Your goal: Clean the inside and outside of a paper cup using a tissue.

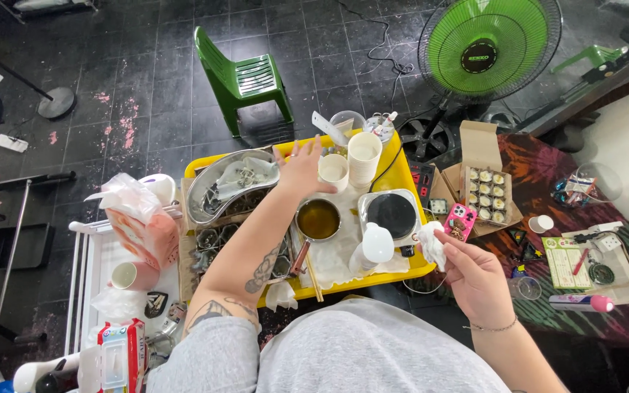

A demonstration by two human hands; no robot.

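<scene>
1. Your left hand (301, 169) reaches across the yellow tray (402, 173) toward its far edge, fingers spread and closed on nothing. The fingertips sit just beside a single white cup (333, 171); from this view you cannot tell whether they touch it.

2. Your right hand (475, 276) hangs off the tray's right edge, thumb and fingers pinched together on a crumpled white tissue (431, 244). Keep that pinch firm so the tissue does not trail onto the black hot plate (391, 215) just to its left.

3. Take the single cup by its side wall. A stack of white cups (364, 156) stands right next to it, so close the fingers around the one cup only and lift straight up.

4. Watch your forearm: it passes over the small pot of amber liquid (318, 218) near the tray's middle. Keep the wrist high so the sleeve and arm stay clear of its rim and handle.

5. The metal kidney dish (231, 185) lies at the tray's far left corner, near your hand. Avoid knocking it sideways.
</scene>
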